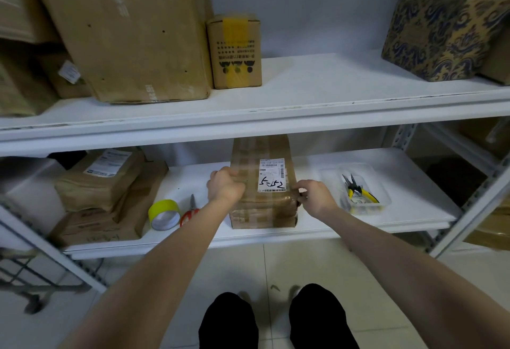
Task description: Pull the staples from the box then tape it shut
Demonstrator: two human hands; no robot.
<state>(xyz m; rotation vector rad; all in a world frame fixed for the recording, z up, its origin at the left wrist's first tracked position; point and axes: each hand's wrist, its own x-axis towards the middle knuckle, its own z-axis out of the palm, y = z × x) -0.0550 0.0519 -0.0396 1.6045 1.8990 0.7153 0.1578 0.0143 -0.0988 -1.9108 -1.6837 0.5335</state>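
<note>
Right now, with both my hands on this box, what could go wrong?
Your right hand pinches the box at its right edge bare, while the pliers lie unused in the tray; a staple there could prick a finger. The box sits near the front edge of the shelf, so a hard tug, even with your left hand gripping it, might slide it off.

Head camera looks forward and down onto nearby shelf (pixel 414 183).
</note>
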